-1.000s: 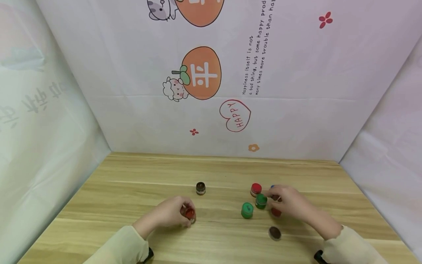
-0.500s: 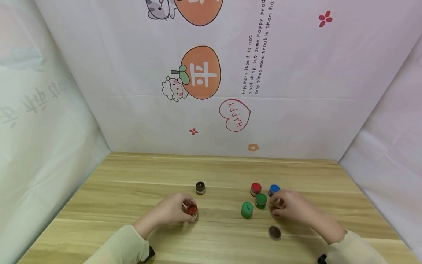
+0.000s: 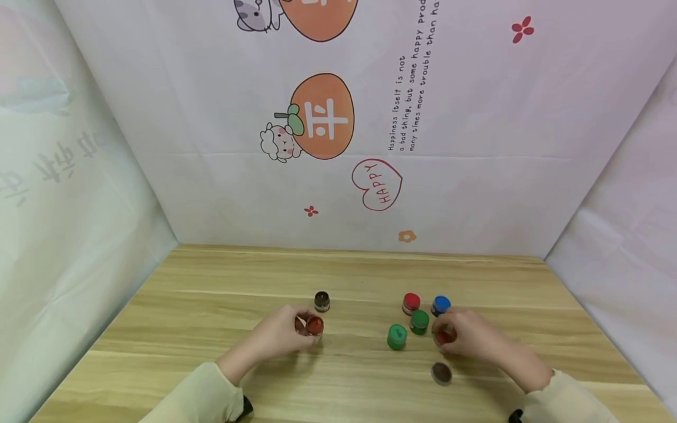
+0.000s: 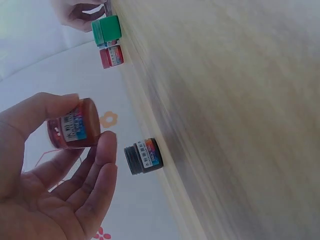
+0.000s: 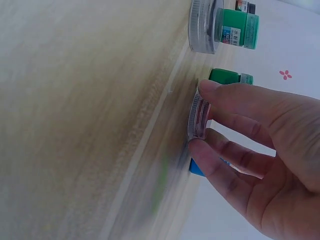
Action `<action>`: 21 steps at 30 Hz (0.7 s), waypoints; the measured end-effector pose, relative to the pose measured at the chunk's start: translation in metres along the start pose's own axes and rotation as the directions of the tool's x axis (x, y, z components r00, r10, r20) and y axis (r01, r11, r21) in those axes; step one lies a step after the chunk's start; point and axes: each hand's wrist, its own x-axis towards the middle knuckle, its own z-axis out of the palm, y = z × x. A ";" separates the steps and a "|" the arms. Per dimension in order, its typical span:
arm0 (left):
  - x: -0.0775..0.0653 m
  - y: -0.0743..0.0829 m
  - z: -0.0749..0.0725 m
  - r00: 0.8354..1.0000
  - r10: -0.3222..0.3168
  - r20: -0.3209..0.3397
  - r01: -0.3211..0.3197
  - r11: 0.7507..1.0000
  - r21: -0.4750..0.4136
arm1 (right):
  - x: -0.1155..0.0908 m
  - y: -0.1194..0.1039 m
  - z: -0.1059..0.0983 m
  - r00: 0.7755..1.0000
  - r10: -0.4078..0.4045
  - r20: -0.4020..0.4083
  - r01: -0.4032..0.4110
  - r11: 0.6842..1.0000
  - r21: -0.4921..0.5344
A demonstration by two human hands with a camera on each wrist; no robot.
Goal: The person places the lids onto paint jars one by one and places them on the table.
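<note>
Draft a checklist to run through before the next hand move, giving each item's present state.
1. Left hand grips red-brown jar: ok.
2. Right hand grips clear lid: ok.
3. Clear lid on red-brown jar: not ok, they are apart.
4. Clear lid's fit to that jar: cannot tell.
5. Dark jar upright: ok.
6. Dark jar capped: not ok, its neck is bare.

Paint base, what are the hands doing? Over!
Left hand: gripping reddish-brown jar. Right hand: pinching round lid. Blue jar and dark green jar close by, possibly in the way.
</note>
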 end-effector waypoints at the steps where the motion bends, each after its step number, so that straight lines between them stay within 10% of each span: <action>1: 0.001 0.000 0.001 1.000 0.006 -0.011 -0.006 1.000 -0.005 | 0.000 0.000 0.000 1.000 0.004 0.003 -0.004 1.000 -0.001; 21: 0.010 0.007 0.007 0.998 -0.030 -0.061 0.024 0.996 -0.089 | 0.005 -0.014 -0.012 1.000 0.012 0.020 -0.013 0.999 0.029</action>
